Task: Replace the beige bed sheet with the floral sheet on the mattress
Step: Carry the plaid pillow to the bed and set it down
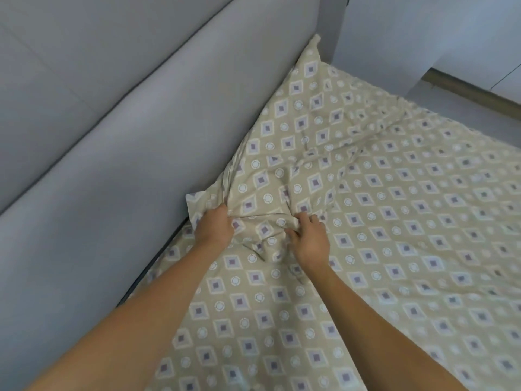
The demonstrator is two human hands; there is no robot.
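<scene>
While the beige bed sheet (pixel 394 221) lay spread over the bed, its edge by the grey padded headboard (pixel 112 136) was bunched up and lifted. The left hand (pixel 215 225) gripped that raised fold, fingers curled into the cloth. The right hand (pixel 311 238) pinched the gathered fabric just beside it, fingers clamped on the sheet.

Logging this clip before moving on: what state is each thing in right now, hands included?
Beige sheet: on the bed, bunched and lifted along the headboard edge.
Left hand: grips a fold of the sheet by the headboard.
Right hand: fingers curled into the bunched sheet.
Headboard: upright beside the bed, bare.
Floral sheet: not in view.
</scene>
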